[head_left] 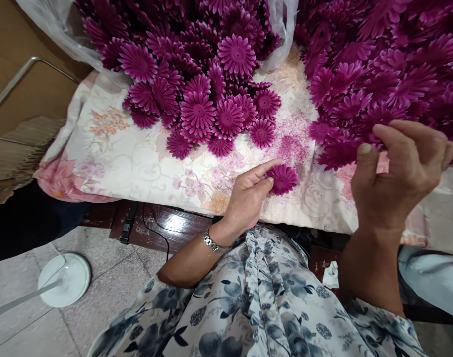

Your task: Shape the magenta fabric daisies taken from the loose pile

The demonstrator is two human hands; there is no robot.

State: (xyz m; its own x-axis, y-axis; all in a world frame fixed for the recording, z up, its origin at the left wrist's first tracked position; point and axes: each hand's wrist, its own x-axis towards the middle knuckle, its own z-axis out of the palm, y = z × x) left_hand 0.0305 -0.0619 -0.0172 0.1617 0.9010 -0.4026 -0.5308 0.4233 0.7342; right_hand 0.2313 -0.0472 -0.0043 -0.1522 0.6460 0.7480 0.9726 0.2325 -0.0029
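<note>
My left hand (246,201) pinches a magenta artificial flower head (285,180) at its left edge, between thumb and index finger. The flower is held just over the floral tablecloth (155,173), near the table's front edge. Over to the right, my right hand (405,168) is raised with fingers loosely bent and the thumb apart from them. I see nothing in it. It is closest to the front of a large pile of similar magenta flowers (353,106), part of which it hides.
Another heap of magenta flower heads (198,111) spills from a clear plastic bag (284,34) at the back. Magenta specks (291,146) dust the cloth between the heaps. A metal frame (12,82) stands at left; a round white base (75,282) rests on the floor.
</note>
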